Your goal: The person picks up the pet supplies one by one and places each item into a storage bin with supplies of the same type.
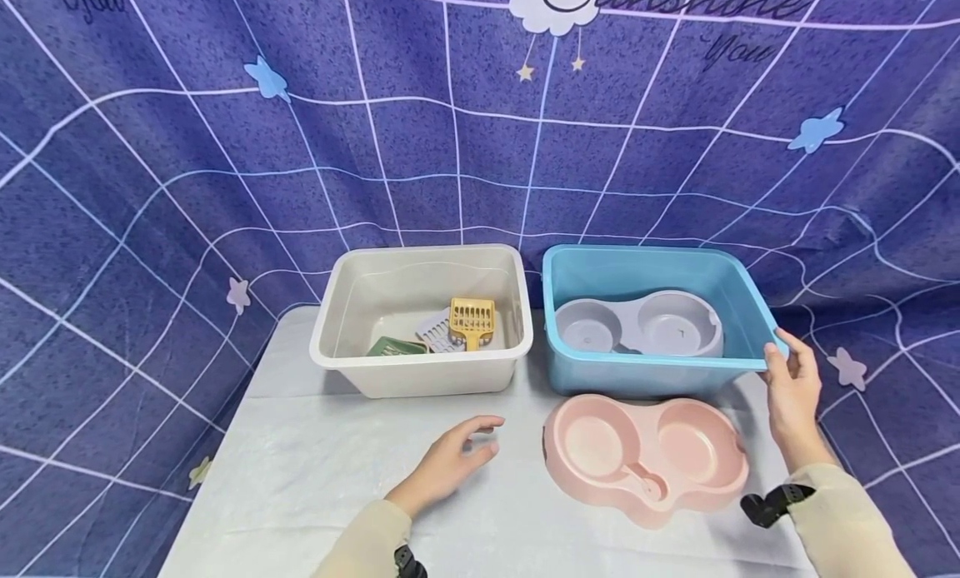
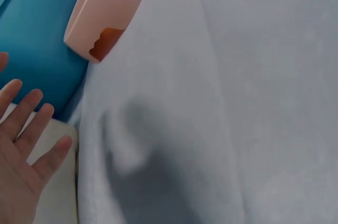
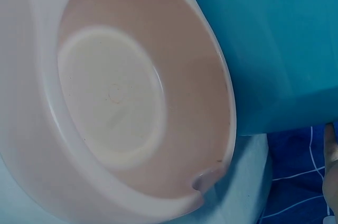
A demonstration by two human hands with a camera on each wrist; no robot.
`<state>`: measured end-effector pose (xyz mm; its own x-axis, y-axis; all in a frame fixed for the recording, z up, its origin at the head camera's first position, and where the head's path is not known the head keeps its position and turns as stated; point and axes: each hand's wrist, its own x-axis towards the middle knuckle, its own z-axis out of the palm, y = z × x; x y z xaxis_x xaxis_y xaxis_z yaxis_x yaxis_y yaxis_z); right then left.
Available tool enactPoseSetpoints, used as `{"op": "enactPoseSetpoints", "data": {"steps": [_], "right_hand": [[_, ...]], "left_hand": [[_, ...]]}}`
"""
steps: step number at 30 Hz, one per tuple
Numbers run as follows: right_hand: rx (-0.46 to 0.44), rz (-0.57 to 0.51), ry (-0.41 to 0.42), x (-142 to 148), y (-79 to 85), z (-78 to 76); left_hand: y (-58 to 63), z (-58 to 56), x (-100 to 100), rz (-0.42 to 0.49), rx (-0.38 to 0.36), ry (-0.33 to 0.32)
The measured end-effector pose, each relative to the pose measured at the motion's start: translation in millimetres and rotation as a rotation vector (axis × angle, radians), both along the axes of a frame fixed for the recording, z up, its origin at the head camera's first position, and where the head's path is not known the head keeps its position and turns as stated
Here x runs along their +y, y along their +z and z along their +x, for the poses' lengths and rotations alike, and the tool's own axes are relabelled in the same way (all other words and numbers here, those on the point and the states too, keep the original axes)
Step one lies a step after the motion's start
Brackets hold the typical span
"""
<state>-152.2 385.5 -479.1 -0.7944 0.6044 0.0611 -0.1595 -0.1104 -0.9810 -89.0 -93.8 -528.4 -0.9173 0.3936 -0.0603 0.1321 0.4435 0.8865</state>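
My right hand (image 1: 797, 399) holds the front right corner of a blue plastic bin (image 1: 637, 378), thumb and fingers at its rim. Inside that bin lies a grey double pet bowl (image 1: 628, 311). A pink double pet bowl (image 1: 648, 478) rests on the table in front of the bin; one of its round hollows fills much of the right wrist view. My left hand (image 1: 446, 465) hovers over the table left of the pink bowl, holding nothing, and its fingers look spread in the left wrist view.
Left of the blue bin stands a beige bin (image 1: 442, 378). It contains a yellow slotted litter scoop (image 1: 472, 318), a pale slotted scoop (image 1: 437, 331) and a green item (image 1: 396, 346). White sheeting covers the table (image 1: 300, 478), and a purple patterned curtain (image 1: 420, 145) hangs behind.
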Motion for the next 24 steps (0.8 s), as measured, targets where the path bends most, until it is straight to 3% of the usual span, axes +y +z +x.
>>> {"op": "enactPoseSetpoints", "data": {"steps": [10, 17, 24], "right_hand": [[0.006, -0.048, -0.004, 0, 0.2, -0.8], [0.017, -0.095, -0.004, 0, 1.0, -1.4], [0.022, -0.102, -0.006, 0, 1.1, -1.3]], "left_hand": [[-5.8, -1.4, 20, 0.045, -0.057, -0.054], [-7.5, 0.1, 36, 0.024, -0.076, -0.054], [-17.7, -5.8, 52, 0.037, -0.089, -0.027]]}}
